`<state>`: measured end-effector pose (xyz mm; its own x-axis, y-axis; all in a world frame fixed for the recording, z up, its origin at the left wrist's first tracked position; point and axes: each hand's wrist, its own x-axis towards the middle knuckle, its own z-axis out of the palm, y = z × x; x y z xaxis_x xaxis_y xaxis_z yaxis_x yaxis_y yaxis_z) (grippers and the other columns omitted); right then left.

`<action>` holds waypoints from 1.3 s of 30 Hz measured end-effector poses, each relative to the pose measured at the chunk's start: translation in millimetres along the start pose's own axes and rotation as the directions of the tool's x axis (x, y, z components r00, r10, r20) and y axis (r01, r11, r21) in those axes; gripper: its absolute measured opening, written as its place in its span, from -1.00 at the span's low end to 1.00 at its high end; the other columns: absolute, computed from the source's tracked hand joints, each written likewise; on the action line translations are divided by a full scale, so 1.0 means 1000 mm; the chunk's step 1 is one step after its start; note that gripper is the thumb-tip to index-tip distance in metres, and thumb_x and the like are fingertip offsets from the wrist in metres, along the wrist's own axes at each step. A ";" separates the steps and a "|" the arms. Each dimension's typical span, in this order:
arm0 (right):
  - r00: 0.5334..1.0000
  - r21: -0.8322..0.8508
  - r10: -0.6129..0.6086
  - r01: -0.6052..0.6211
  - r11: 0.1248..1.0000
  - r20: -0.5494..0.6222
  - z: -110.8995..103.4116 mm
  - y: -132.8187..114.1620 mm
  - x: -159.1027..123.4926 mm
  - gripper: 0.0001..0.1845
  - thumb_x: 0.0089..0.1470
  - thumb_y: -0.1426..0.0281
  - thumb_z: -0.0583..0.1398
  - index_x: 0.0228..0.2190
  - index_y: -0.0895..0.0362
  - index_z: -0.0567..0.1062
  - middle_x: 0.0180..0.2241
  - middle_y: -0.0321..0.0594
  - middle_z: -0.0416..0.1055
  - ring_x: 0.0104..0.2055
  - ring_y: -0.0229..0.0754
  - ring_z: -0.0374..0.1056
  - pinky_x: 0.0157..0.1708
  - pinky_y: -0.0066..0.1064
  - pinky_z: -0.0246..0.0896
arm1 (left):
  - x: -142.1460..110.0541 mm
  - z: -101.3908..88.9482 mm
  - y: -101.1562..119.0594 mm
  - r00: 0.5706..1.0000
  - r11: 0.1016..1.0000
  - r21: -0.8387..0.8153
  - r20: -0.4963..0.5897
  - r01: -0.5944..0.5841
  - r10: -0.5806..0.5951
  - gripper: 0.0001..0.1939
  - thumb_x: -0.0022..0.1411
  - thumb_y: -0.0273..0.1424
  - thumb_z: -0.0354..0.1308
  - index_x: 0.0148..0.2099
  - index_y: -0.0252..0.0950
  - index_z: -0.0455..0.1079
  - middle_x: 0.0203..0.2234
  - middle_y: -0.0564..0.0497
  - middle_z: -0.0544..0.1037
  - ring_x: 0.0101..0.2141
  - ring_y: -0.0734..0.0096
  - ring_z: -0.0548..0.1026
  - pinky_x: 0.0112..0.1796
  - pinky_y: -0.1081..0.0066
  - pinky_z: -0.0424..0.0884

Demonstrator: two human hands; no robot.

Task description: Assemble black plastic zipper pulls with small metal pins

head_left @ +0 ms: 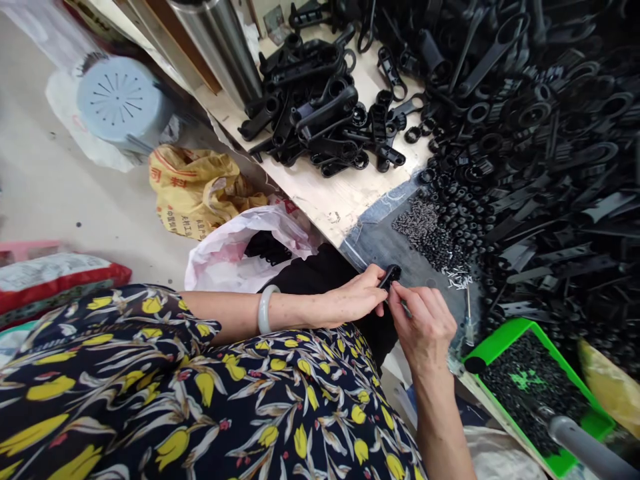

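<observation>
Worktable, surfaced in pale board with a dark sheet at the person's position, supports all the stock described below. Main heap of black plastic parts: covers the far-right area. Secondary heap of black parts: lies on the pale board, beside a steel cylinder. Green tray: at lower right, filled with small black pieces plus a few green ones.

Right hand: fingers bent, thumb and fingertips drawn together at the near end of the held part; what lies between them cannot be told. Left hand: mostly closed, fingers gripping the black part. This part is located between both hands, above the edge of the dark sheet and short of the loose stock. Slender tool: near the tray. Silver pins: small group, beside the tiny black pieces.
</observation>
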<state>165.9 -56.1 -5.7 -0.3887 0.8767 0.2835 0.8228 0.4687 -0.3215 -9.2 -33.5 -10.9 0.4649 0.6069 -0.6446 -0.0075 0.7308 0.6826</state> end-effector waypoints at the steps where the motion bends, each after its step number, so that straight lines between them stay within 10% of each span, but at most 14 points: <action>1: 1.000 -0.023 0.009 -0.008 1.000 0.016 -0.002 -0.001 0.002 -0.95 0.31 0.48 0.25 -0.22 0.10 0.54 -0.39 -0.21 0.49 -0.37 -0.16 0.30 -0.30 -0.31 0.22 | 0.001 0.000 -0.001 1.000 1.000 0.017 -0.001 -0.013 0.013 -0.73 0.26 -0.43 0.04 0.02 -0.23 0.26 -0.52 0.12 0.43 -0.41 0.38 0.42 -0.38 0.40 0.19; 21: 0.864 -0.228 0.067 0.056 0.972 0.499 -0.004 -0.011 0.050 -0.92 0.18 0.55 0.24 -0.36 0.17 0.51 -0.41 -0.06 0.46 -0.37 -0.08 0.36 -0.45 -0.32 0.01 | -0.004 -0.008 0.002 0.957 0.830 0.480 0.097 -0.284 0.272 -0.87 0.36 -0.52 -0.02 -0.16 -0.18 0.12 -0.46 0.10 0.37 -0.32 0.29 0.43 -0.16 0.29 0.32; 31: 0.902 -0.168 -0.091 0.176 0.970 0.421 -0.001 -0.024 0.038 -0.92 0.23 0.51 0.26 -0.32 0.17 0.58 -0.37 -0.05 0.49 -0.36 -0.09 0.31 -0.49 -0.30 0.05 | 0.003 -0.026 0.014 0.976 0.998 -0.052 0.215 -0.021 0.031 -0.71 0.12 -0.54 0.16 -0.12 -0.25 0.20 -0.49 0.17 0.42 -0.51 0.54 0.40 -0.42 0.45 0.21; 39: 0.872 -0.339 -0.089 0.279 0.898 0.482 -0.006 -0.032 0.013 -0.80 0.17 0.66 0.13 -0.34 0.22 0.53 -0.36 -0.05 0.39 -0.37 -0.07 0.30 -0.54 -0.28 0.03 | 0.007 -0.033 0.018 0.970 0.991 -0.128 0.243 0.034 -0.002 -0.61 0.03 -0.50 0.27 -0.09 -0.27 0.25 -0.45 0.16 0.45 -0.50 0.54 0.43 -0.45 0.47 0.28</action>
<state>136.4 -60.6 13.5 -0.6119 0.7747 -0.1598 0.7713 0.6291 0.0965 -35.5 -5.8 -14.6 0.6660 0.5111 -0.5434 -0.1044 0.7851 0.6104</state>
